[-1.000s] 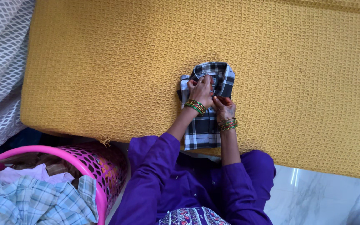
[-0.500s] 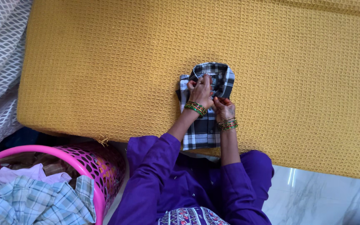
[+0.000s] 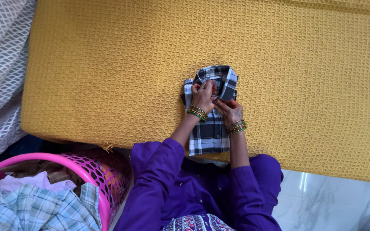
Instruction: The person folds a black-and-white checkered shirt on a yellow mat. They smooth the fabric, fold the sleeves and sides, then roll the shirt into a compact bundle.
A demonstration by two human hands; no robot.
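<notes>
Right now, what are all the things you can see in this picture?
Black-and-white checked folded shirt: one, on the yellow cover, collar away from the person.
Mustard-yellow waffle-weave bed cover: one, fills most of the view.
Pink plastic laundry basket: one, bottom left, below the cover's edge.
Pale checked and lilac clothes: a heap, inside the basket.
Grey-white patterned cloth: one, far left.
White marble-look floor: bottom right.
Green and red bangles: a stack on each wrist.
Purple sleeves: two, bottom centre.
Left hand: on the shirt near the collar.
Right hand: on the shirt beside it.
</notes>
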